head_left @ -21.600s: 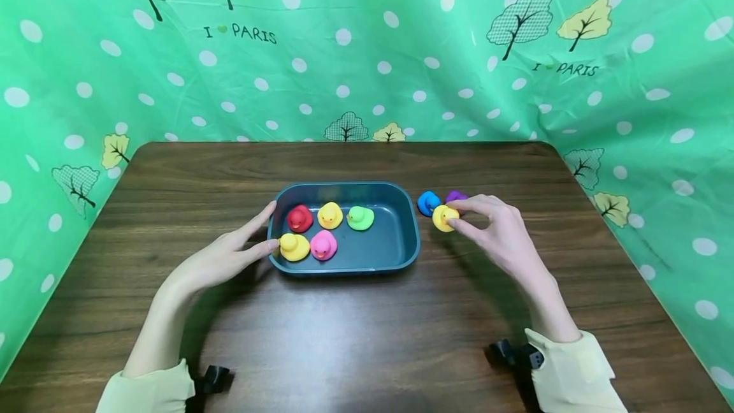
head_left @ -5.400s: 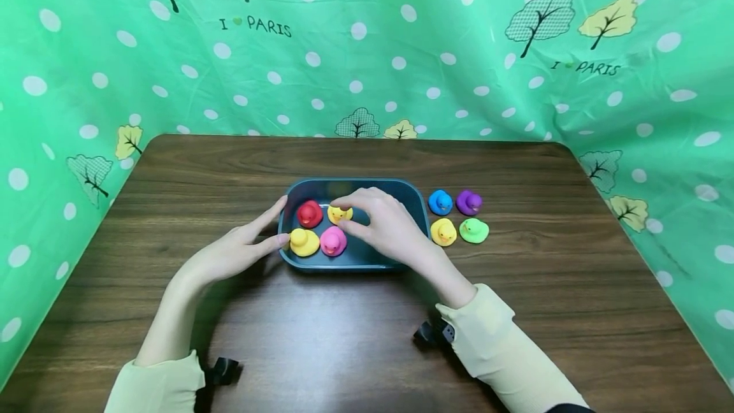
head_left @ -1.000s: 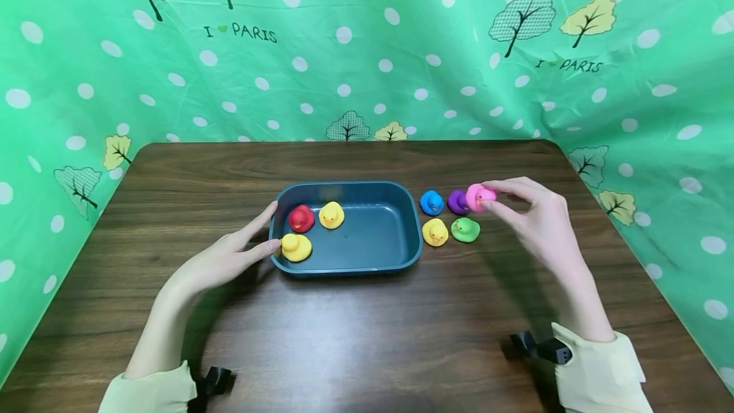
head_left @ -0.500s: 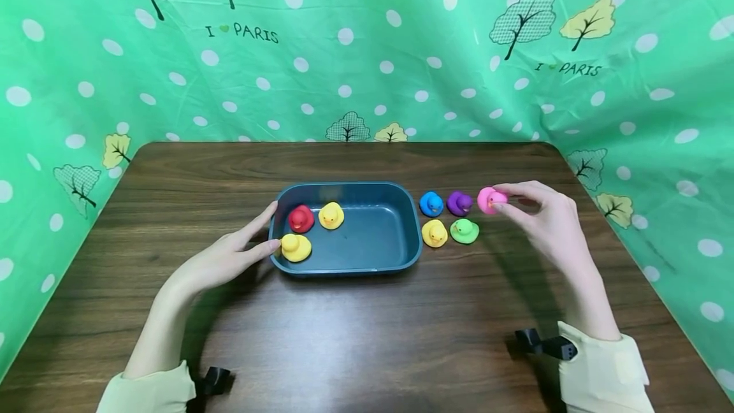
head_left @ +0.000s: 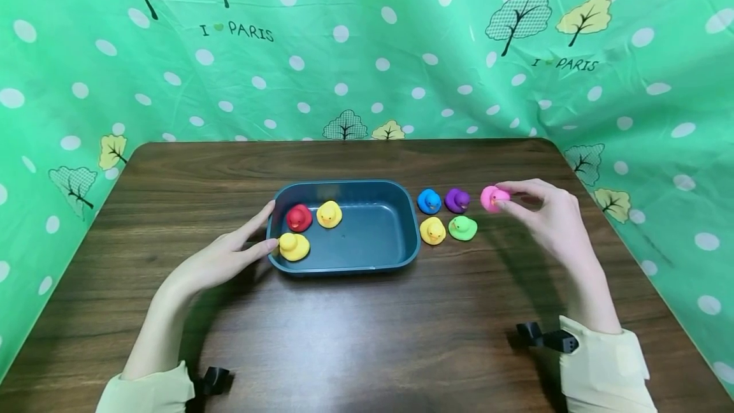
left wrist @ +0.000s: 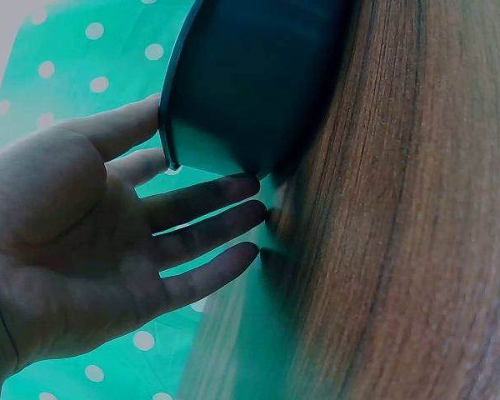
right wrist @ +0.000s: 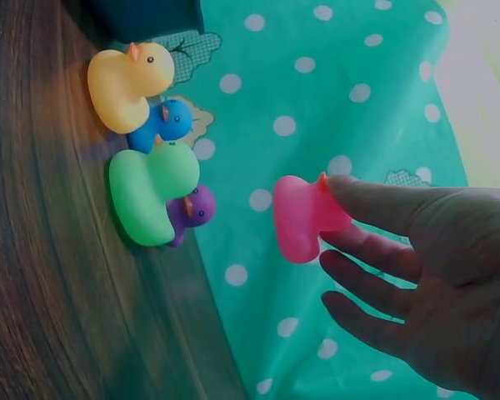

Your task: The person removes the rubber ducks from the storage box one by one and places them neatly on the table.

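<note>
My right hand (head_left: 550, 218) pinches a pink rubber duck (head_left: 496, 199) between thumb and fingers, right of the purple duck (head_left: 457, 200). In the right wrist view that pink duck (right wrist: 296, 218) appears raised off the table. Beside it sit a blue duck (head_left: 429, 201), a yellow duck (head_left: 432, 231) and a green duck (head_left: 462, 228). The dark blue tray (head_left: 373, 269) holds a red duck (head_left: 299, 217) and two yellow ones. Against the tray's left end rests my left hand (head_left: 220, 259); its fingers (left wrist: 208, 229) are extended along the outer wall.
A brown wood-grain table (head_left: 367, 336) carries everything. Green dotted cloth (head_left: 344, 50) hangs behind it and at both sides. A small black device (head_left: 216, 380) is worn at the left wrist, another (head_left: 547, 338) at the right.
The green duck, then the pink one, have come out of the tray to the right side. Over the last second the pink duck moved right, away from the purple one. The left hand stayed put.
</note>
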Tool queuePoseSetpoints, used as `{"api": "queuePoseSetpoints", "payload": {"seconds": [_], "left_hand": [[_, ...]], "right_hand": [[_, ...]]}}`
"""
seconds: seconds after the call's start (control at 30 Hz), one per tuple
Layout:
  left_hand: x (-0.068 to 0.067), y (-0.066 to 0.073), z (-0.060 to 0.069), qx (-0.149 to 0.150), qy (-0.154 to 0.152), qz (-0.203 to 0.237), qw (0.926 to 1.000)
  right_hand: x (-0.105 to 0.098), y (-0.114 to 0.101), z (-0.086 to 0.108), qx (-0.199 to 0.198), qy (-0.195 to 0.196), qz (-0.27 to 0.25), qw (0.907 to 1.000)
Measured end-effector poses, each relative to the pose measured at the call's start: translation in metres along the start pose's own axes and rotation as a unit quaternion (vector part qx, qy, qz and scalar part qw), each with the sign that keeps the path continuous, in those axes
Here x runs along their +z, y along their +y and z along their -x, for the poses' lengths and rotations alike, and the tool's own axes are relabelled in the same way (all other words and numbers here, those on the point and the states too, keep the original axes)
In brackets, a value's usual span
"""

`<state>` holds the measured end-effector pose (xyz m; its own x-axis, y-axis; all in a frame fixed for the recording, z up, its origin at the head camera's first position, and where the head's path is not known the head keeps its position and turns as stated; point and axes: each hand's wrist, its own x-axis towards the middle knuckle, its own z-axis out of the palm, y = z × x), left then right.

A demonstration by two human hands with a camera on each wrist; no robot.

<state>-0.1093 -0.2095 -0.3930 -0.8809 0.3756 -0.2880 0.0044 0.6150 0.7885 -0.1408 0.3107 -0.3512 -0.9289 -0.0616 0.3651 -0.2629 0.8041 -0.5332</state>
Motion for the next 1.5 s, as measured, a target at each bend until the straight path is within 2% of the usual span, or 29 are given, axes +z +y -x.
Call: {"api": "queuePoseSetpoints", "payload": {"seconds": [0.5,0.83,1.2,1.5], "left_hand": [[-0.001,0.0,0.0,0.002,0.001,0.003,1.0],[-0.001,0.0,0.0,-0.001,0.001,-0.001,1.0],[0.0,0.0,0.0,-0.006,0.0,0.0,1.0],[0.0,0.0,0.0,0.003,0.001,-0.008,1.0]], "right_hand": [[0.0,0.021,0.0,0.031,-0.059,0.018,0.9976],[0.001,0.033,0.0,0.071,-0.124,0.04,0.9889],[0.004,0.038,0.001,0.086,-0.155,0.036,0.9835],[0.006,0.038,0.001,0.095,-0.174,0.031,0.9797]]}}
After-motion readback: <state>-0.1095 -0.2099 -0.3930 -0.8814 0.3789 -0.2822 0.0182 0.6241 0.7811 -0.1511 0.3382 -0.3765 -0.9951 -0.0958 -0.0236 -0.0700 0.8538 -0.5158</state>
